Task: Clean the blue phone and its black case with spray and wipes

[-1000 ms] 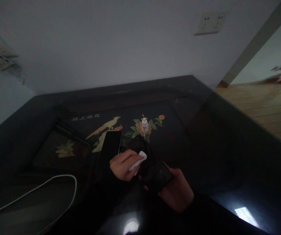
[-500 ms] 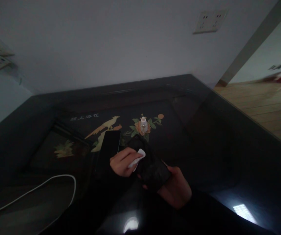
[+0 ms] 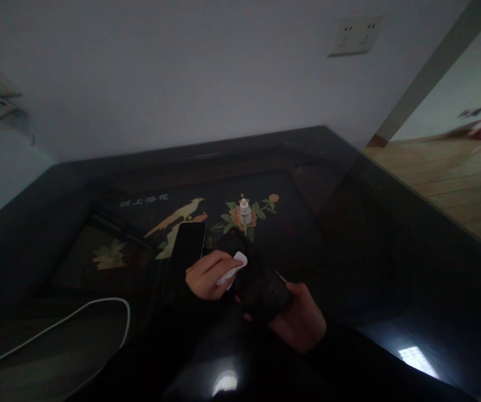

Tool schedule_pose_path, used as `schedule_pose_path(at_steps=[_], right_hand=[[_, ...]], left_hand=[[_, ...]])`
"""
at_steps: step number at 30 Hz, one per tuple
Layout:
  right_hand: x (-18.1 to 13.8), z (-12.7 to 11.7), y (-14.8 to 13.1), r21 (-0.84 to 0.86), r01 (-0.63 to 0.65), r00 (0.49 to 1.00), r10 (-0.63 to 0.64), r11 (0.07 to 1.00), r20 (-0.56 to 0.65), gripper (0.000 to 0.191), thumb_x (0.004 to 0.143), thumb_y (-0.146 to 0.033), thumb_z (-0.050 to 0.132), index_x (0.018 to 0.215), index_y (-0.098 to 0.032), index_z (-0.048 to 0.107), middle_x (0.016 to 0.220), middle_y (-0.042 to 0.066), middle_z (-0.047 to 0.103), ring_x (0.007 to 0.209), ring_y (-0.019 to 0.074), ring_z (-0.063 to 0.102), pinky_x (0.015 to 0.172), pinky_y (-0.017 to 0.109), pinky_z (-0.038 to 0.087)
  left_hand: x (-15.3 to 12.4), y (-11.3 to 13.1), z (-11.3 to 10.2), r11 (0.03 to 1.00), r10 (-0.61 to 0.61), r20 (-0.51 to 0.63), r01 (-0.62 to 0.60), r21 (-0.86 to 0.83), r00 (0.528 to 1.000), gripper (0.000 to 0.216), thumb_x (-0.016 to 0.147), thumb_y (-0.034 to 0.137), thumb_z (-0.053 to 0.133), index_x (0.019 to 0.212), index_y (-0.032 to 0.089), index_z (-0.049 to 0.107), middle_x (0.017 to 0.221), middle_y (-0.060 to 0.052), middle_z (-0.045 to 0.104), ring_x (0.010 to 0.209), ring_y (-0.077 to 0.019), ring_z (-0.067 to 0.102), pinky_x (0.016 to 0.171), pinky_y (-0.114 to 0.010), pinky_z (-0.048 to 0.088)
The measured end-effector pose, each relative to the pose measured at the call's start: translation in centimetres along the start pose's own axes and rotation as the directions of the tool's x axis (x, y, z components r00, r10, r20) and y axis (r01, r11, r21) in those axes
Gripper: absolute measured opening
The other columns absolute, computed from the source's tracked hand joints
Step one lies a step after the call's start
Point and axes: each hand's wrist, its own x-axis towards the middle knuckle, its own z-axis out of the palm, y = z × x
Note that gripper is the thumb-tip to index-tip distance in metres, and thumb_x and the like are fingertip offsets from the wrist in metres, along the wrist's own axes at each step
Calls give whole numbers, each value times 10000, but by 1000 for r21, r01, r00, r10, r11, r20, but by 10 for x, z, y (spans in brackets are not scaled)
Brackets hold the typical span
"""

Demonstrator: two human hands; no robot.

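Gripping a dull black object (image 3: 263, 293) in right hand (image 3: 303, 321), folded white cloth (image 3: 239, 258) pinched in left hand (image 3: 209, 274)

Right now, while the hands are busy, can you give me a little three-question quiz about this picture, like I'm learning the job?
1. Pick one: which grip has the white cloth? a) left b) right
2. True or false: the bottle stands upright.
3. Fill in the colour: the looped cord is ____.

Key: 1. a, the left grip. 2. True. 3. White.
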Motion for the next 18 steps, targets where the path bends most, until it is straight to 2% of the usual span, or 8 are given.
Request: schedule_pose_path(at_steps=[2,5,8,10,15,16,18], right_hand=[[0,1,0,13,4,1000,-5,1000,19,337,725,-360,474,1028,-218,522,1008,62,602,883,223,563,789,442,406],[2,0,2,56,48,998,-51,997,47,235,725,-321,485,911,-204,567,862,21,614,787,174,563,713,346,443],[3,-1,4,106,87,993,-94,991,68,153,724,-284,485,803,-196,582,684,-24,576,625,112,523,648,264,443],[2,-2,4,93,78,994,-85,993,71,177,727,-291,478,842,-201,580,720,-14,591,651,126,535,666,288,447],[-1,-2,-1,-13,-5,1000,5,1000,26,364,730,-364,470,1055,-206,514,1033,76,599,853,219,580,789,440,406],[-1,-1,-2,-23,-2,1000,3,1000,17,367,726,-369,473,1050,-202,516,1041,82,598,859,222,581,787,440,406],[0,-1,-1,-26,14,1000,-14,1000,5,328,719,-360,482,1000,-200,536,1004,68,610,844,211,580,754,409,424]], left_hand=[[1,-1,0,1000,-9,-9,9,-12,1000,195,770,119,503,926,152,616,797,-35,607,690,-67,571,608,-131,444],[-3,27,13,997,17,-70,-22,-75,997,192,827,213,444,862,180,630,703,-13,602,597,-67,545,535,-160,417],[-7,51,23,994,16,-66,-23,-107,998,223,856,248,412,810,198,624,634,13,601,523,-69,511,490,-193,378],[-6,44,21,998,17,-74,-22,-66,997,213,856,235,411,835,197,620,657,9,606,538,-71,518,497,-191,384],[0,-14,0,999,52,34,-53,13,998,204,770,120,511,950,148,602,798,-39,603,680,-69,575,592,-133,449],[0,-17,-1,999,48,46,-48,-4,998,215,760,104,517,954,145,601,809,-42,602,689,-67,577,598,-128,451],[-1,-6,2,997,39,54,-36,-70,998,210,773,117,505,955,150,604,797,-42,601,679,-70,573,585,-139,447]])
